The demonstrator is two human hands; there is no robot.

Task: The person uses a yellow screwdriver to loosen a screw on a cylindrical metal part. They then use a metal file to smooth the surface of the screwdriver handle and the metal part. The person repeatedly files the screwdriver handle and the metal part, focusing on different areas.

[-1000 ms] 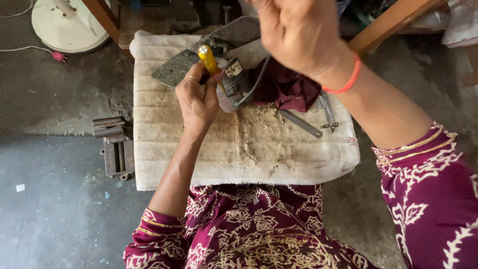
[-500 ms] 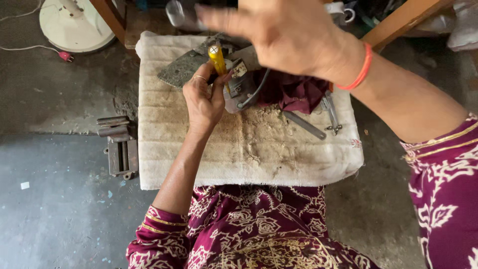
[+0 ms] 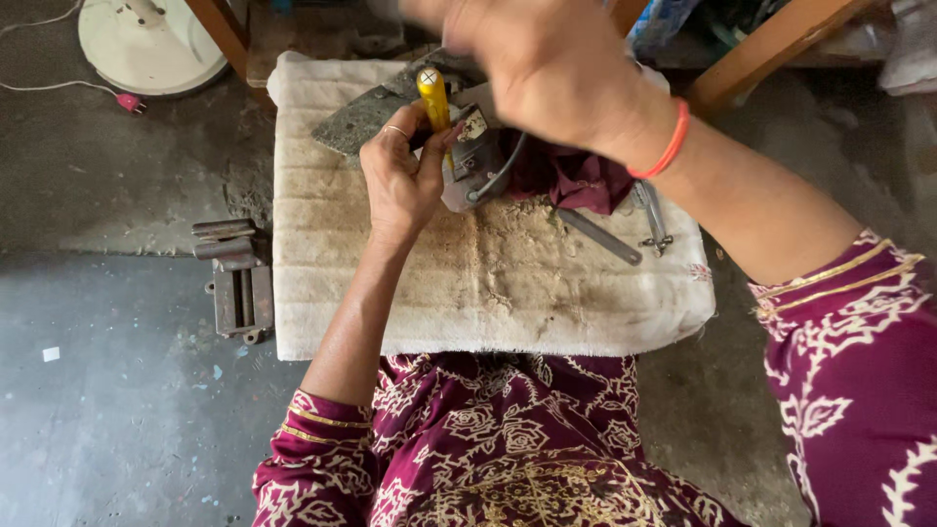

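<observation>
My left hand (image 3: 402, 181) grips a yellow-handled screwdriver (image 3: 433, 95), upright against a grey metal device (image 3: 475, 156) on the stained white cloth pad (image 3: 488, 283). My right hand (image 3: 547, 63) hovers above, blurred; I cannot tell its grip.

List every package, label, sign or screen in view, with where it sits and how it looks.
Label: small rectangular sticker, pale with dark marks, on the grey metal device beside the left hand.
Package: blue and white wrapper, top edge, behind the blurred right hand; shape unclear.
No signs or screens.
</observation>
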